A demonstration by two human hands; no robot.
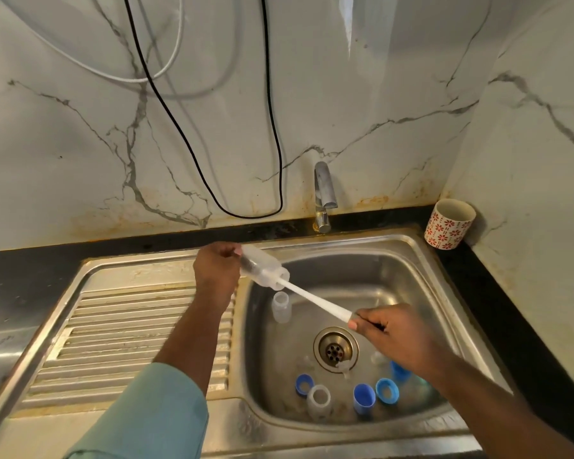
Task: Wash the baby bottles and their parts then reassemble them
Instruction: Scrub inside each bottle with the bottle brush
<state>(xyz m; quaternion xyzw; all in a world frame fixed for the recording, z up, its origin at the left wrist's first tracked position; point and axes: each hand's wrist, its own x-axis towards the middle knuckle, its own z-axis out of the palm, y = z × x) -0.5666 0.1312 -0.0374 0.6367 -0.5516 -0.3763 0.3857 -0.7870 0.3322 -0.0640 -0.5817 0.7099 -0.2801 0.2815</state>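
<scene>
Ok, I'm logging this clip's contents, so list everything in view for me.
held bottle: one, clear, over the sink's left edge
bottle brush: one, white, head inside held bottle
loose bottles: two, clear, in the basin
blue parts: four, around the basin's front
sink: one, steel, with drainboard on the left
drain: one, basin centre
tap: one, chrome, behind basin, no water seen
cup: one, white with red flowers, counter corner
cables: black and white, on the wall
left hand: grips held bottle
right hand: grips brush handle
</scene>
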